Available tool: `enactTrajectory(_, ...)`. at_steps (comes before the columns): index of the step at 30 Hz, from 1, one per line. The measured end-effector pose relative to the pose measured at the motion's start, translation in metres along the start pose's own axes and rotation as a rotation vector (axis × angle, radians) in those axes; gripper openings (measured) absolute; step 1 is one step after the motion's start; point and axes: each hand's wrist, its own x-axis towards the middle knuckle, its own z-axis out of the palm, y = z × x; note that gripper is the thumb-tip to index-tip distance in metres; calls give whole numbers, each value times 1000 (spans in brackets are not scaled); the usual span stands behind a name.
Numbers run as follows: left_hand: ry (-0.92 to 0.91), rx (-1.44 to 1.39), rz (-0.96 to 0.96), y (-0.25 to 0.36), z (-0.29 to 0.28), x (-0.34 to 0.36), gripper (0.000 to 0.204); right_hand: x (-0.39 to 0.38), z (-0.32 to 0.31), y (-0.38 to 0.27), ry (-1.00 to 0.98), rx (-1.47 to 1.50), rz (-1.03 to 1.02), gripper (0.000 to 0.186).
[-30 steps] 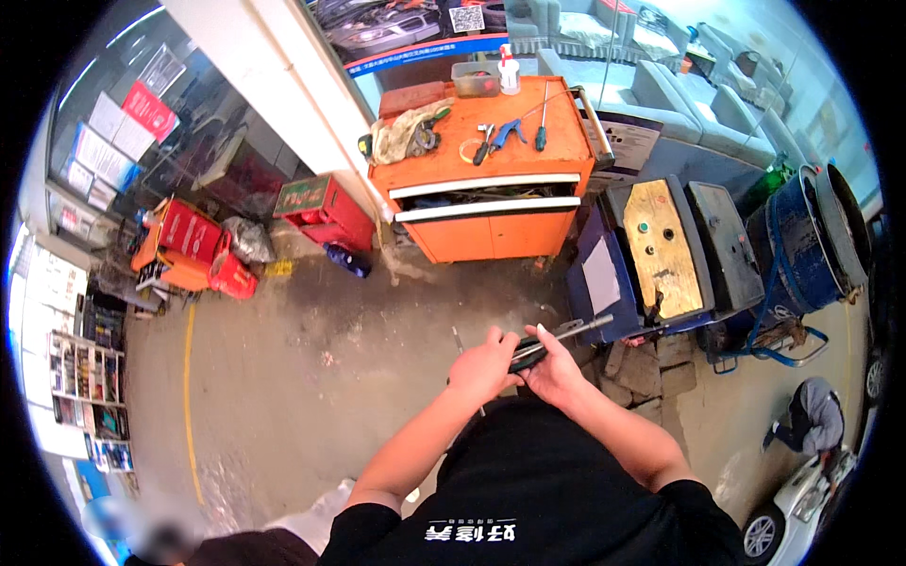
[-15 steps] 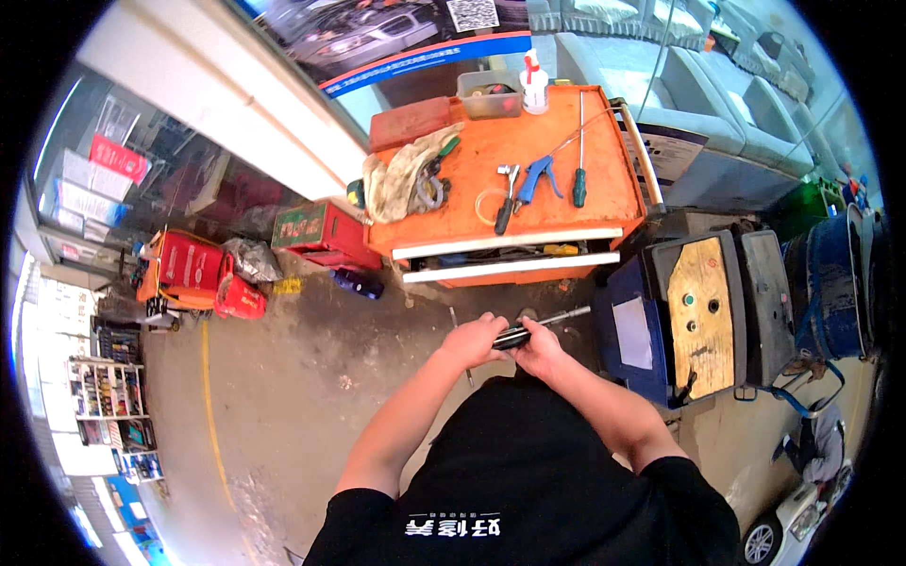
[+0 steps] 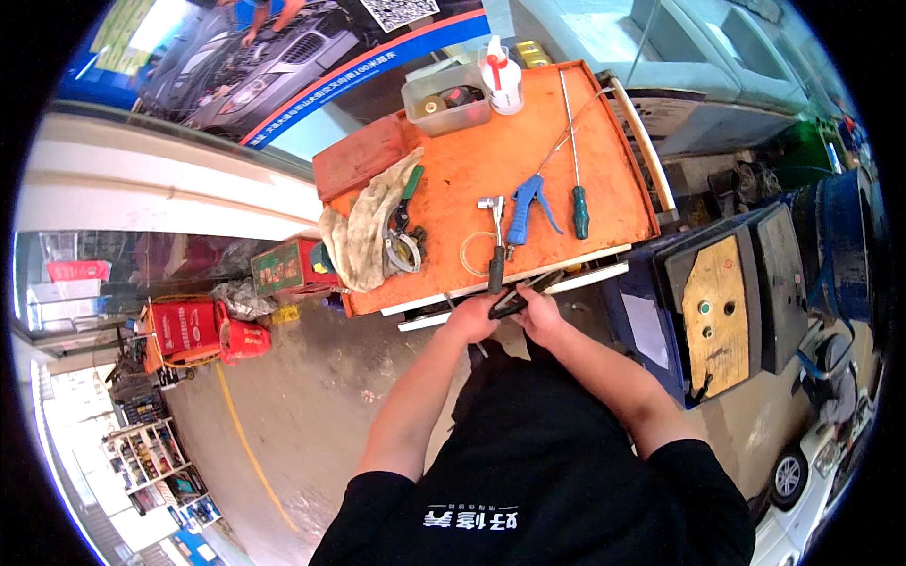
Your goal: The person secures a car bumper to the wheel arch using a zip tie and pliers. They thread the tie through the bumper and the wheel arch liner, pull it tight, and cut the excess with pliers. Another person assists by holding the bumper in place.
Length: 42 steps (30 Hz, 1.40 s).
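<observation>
My left hand (image 3: 472,319) and my right hand (image 3: 542,316) are both closed, close together, at the front edge of an orange tool cart (image 3: 455,179). Between them they grip black-handled tools (image 3: 511,304) with metal shafts, whose exact kind my fingers hide. A thin metal rod sticks out on both sides of my left hand. Just beyond my fingers, on the cart top, lies a ratchet wrench (image 3: 497,250) with a black grip. Beside it are a blue air blow gun (image 3: 523,209) and a long screwdriver (image 3: 580,215) with a green handle.
Stained work gloves (image 3: 354,231), a ring-shaped metal clamp (image 3: 406,253), a red box (image 3: 360,156), a plastic bin (image 3: 444,121) and a spray bottle (image 3: 506,87) stand on the cart. Its front drawer is partly pulled out. Right of it is a blue cabinet (image 3: 646,325) with a wooden panel.
I have come closer to the cart, and my hands with the black-handled tools are now at its drawer edge. The view has turned somewhat.
</observation>
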Motion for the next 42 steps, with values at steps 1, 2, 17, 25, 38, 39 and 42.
enactTrajectory(1,-67,-46,-57,3,-9,8,73,0,-3,-3,-10,-39,-11,20)
enactTrajectory(2,-202,-79,-66,1,-24,12,75,0,-2,-6,-30,-82,-20,21)
enactTrajectory(17,-133,91,-218,8,-7,16,56,64,-65,30,89,88,-60,26)
enactTrajectory(25,-324,152,-193,-4,-20,7,64,25,-45,36,203,0,-73,18)
enactTrajectory(38,-248,196,-220,-62,11,26,85,-10,-64,28,158,4,133,35)
enactTrajectory(39,-165,216,-199,-66,14,25,85,-13,-63,24,151,-31,159,36)
enactTrajectory(42,-252,185,-176,-51,-3,29,91,-21,-65,12,134,-214,252,34)
